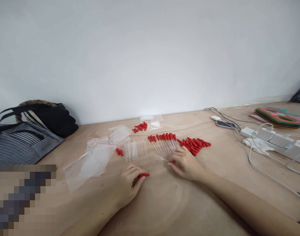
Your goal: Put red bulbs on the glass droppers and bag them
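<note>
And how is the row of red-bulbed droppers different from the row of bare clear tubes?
The red-bulbed droppers have red bulbs on their ends nearer the wall; the bare clear tubes have none. The droppers lie slanted, bulb ends leaning left; the bare tubes point almost straight toward the wall. Both groups lie side by side in rows on the table, with slender, clear stems.

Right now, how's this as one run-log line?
left hand: red dropper bulb in grip; right hand: clear dropper tube in grip; beyond: row of red-bulbed droppers, bare tubes, loose red bulbs
</note>
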A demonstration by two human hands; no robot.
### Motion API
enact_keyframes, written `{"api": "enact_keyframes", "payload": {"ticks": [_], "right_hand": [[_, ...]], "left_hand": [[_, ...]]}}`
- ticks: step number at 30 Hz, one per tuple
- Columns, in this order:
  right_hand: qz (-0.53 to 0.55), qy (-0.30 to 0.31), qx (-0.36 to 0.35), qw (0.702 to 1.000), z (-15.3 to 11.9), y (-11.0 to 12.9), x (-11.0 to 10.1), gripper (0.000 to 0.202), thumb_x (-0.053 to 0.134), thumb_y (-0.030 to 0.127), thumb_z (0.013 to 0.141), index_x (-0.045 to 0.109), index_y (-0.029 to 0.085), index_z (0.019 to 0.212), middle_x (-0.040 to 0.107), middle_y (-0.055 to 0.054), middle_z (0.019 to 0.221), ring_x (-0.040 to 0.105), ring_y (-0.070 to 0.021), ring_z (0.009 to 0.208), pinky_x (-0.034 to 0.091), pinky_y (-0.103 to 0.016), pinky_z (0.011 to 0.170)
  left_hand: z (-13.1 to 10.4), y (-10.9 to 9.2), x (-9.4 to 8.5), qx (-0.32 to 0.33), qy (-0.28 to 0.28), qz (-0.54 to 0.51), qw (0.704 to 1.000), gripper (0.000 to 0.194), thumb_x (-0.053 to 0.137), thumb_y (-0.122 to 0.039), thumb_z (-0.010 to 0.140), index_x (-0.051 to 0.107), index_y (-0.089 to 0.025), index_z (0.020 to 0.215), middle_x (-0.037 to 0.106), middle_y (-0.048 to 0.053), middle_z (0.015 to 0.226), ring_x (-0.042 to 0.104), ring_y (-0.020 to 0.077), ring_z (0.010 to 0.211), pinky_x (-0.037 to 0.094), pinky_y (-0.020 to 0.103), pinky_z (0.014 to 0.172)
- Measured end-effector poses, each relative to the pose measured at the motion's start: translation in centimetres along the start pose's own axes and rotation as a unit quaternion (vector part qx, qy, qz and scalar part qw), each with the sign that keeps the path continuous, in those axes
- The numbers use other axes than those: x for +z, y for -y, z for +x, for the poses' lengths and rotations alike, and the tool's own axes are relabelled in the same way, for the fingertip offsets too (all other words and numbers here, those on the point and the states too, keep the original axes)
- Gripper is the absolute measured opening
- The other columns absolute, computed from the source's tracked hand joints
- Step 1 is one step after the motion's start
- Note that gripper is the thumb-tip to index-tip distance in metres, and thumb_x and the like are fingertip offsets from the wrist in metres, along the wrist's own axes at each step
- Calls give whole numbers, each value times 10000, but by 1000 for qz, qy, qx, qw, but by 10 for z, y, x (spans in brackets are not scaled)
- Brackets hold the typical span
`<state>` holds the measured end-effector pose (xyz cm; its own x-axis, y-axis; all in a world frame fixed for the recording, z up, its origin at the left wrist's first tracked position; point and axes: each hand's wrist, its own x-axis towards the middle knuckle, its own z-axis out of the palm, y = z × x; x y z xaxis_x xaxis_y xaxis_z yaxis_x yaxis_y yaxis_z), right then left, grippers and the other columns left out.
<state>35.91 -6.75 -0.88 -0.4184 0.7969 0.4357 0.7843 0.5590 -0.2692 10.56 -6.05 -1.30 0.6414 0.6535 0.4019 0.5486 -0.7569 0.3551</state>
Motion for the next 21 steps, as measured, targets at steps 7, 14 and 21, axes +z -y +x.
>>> {"api": "enact_keyframes", "payload": {"ticks": [7,14,21], "right_hand": [[-81,16,-88,993,-18,-6,1,193,496,270,826,620,181,708,574,-26,652,439,-155,725,234,-310,666],[-66,19,-88,994,-17,-9,2,161,516,279,825,653,209,778,591,-18,667,451,-153,730,234,-310,663],[-18,54,-50,997,-5,-3,9,121,571,329,790,644,234,803,602,-5,748,479,-143,765,275,-287,677]], "left_hand": [[5,0,10,-14,-15,0,1000,162,507,-208,795,603,-196,925,614,47,873,570,176,826,469,321,744],[8,2,16,-50,-12,-32,998,155,484,-174,805,629,-198,856,613,26,812,575,152,773,465,286,712],[15,0,20,-90,-1,-40,995,136,529,-189,782,663,-200,802,613,18,777,579,149,739,458,271,682]]}}
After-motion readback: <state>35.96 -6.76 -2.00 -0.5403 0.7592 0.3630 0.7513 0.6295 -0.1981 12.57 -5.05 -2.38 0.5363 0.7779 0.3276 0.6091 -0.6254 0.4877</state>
